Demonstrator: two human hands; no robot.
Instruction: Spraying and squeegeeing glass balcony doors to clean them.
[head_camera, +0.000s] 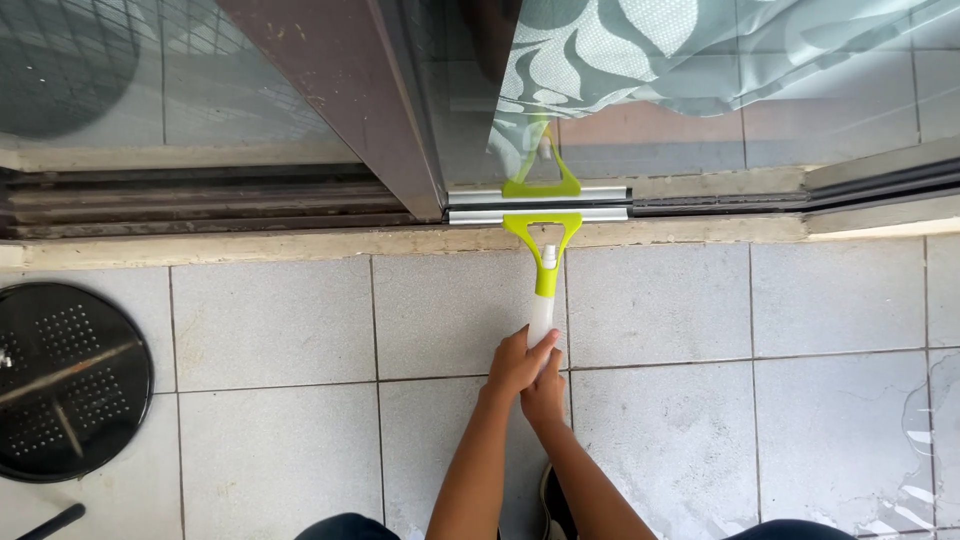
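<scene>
Grey tiled floor (280, 320) meets a sliding glass door (200, 80).

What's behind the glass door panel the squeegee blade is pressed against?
Behind the glass door, a grey leaf-patterned curtain and pale floor tiles show. The squeegee reflects in it; the dark frame hides the rest.

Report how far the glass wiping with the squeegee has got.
Done: cannot tell; the glass door shows no clear wiped strip. In hand: left hand and right hand grip the white handle of the green squeegee, its blade pressed at the pane's bottom edge by the door track. Left: water still lies on the floor tiles at right.
</scene>
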